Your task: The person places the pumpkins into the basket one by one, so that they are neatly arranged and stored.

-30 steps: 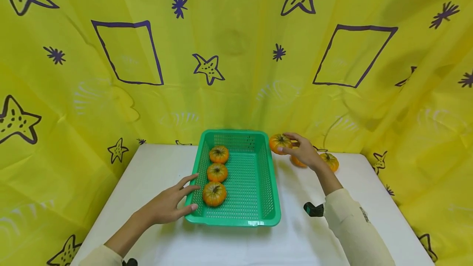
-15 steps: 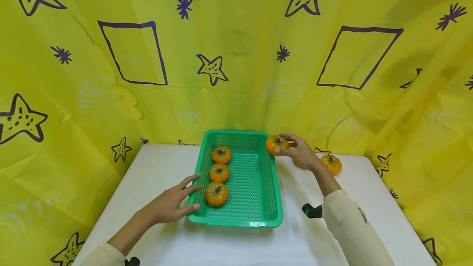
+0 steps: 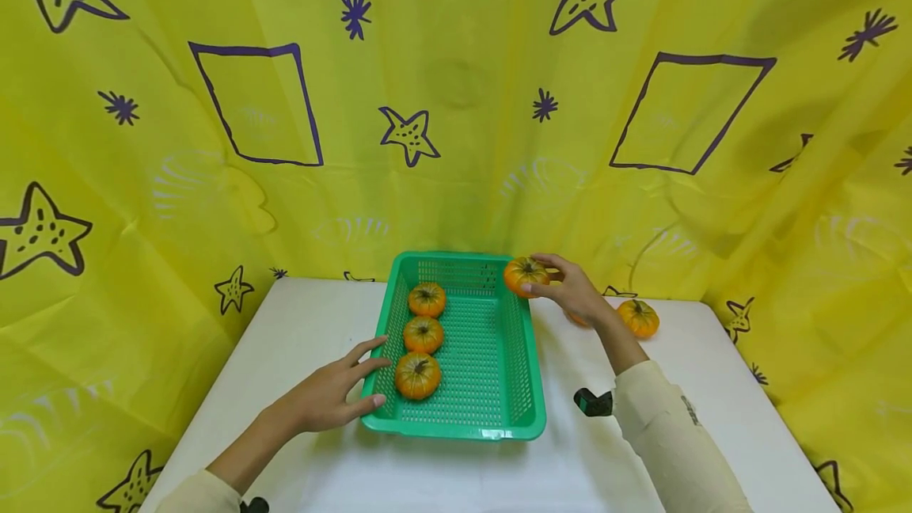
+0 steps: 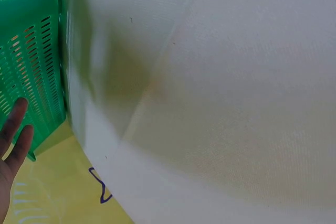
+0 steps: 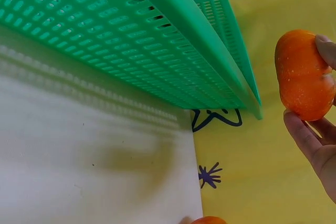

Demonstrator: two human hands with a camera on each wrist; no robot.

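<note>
My right hand [image 3: 575, 290] pinches a small orange pumpkin [image 3: 524, 276] between thumb and fingers, over the right rim of the green plastic basket [image 3: 523, 355] near its far corner. In the right wrist view the held pumpkin [image 5: 302, 74] is off the table, apart from the basket wall. My left hand [image 3: 324, 393] touches the basket's left side with spread, fairly straight fingers; the left wrist view shows two fingers [image 4: 20, 148] against the perforated wall. Inside the basket, along the left side, a row holds a far pumpkin [image 3: 427, 299], a middle pumpkin [image 3: 423, 334] and a near pumpkin [image 3: 417, 375].
On the white table [image 3: 313, 307], right of the basket, sits another pumpkin [image 3: 638, 318]. A further pumpkin [image 3: 577, 318] is mostly hidden beneath my right hand. A yellow curtain [image 3: 456, 204] with drawn stars hangs behind the table and along both sides.
My right hand has carried its pumpkin a little to the left, from beside the basket to over its right rim. My left hand has stayed on the basket's side.
</note>
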